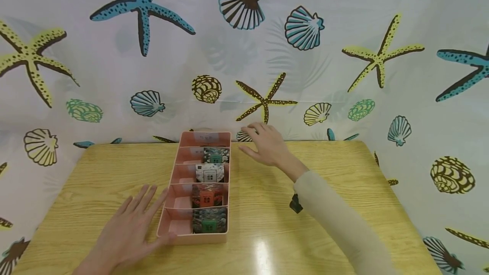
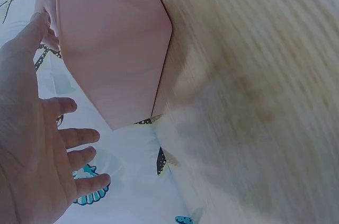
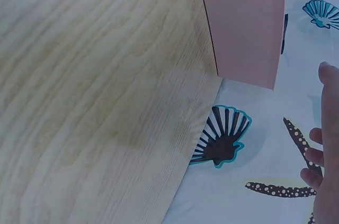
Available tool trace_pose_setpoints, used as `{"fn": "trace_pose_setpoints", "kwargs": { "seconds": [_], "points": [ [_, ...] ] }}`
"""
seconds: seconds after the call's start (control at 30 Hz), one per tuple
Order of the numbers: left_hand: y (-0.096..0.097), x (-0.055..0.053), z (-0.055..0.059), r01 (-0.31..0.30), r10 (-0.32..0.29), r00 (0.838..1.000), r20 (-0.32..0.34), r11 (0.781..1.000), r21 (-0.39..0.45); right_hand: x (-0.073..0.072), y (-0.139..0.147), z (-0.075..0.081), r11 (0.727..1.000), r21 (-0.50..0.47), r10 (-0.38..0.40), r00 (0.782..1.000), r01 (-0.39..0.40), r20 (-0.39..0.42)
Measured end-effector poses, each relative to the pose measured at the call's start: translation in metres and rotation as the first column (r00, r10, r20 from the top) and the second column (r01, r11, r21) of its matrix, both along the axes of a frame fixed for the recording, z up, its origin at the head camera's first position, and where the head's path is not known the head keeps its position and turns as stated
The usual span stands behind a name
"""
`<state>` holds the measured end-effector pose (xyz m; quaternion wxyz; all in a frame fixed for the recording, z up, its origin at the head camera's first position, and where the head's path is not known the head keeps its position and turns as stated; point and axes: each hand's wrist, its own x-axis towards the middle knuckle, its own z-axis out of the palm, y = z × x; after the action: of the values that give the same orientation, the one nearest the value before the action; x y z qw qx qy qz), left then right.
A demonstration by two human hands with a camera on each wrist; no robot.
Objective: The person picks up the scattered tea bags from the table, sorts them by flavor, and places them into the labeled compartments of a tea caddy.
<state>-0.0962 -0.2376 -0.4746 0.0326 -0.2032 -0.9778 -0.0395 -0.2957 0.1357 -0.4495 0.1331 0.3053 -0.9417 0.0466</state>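
A long pink divided box (image 1: 208, 238) lies lengthwise on the table, pointing away from me. Small packets stand in its compartments: one with a green label (image 1: 209, 225) at the front, then a red one (image 1: 206, 197), a pale one (image 1: 209, 174) and a teal-labelled one (image 1: 216, 157). My left hand (image 1: 127, 228) is beside the box's front left part, fingers spread and thumb at the front corner. In the left wrist view, that hand's fingers (image 2: 79, 138) are extended. Beside the far right corner, my right hand (image 1: 267, 144) hovers with fingers loosely bent, holding nothing.
The box stands on a wood-grain table (image 1: 275, 215). A small black object (image 1: 296, 203) shows beside the right sleeve (image 1: 336, 215). Behind the table's far edge hangs a white cloth (image 1: 244, 54) printed with starfish and shells.
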Motion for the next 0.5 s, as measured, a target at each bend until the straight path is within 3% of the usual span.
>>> {"fn": "trace_pose_setpoints", "kwargs": {
  "seconds": [0.5],
  "points": [
    [-0.004, -0.018, 0.01, 0.08, -0.078, 0.992, -0.098, 0.997, 0.014, 0.059, 0.059, -0.003, 0.996, -0.03, -0.082, 0.995, 0.083, 0.049]
  ]
}}
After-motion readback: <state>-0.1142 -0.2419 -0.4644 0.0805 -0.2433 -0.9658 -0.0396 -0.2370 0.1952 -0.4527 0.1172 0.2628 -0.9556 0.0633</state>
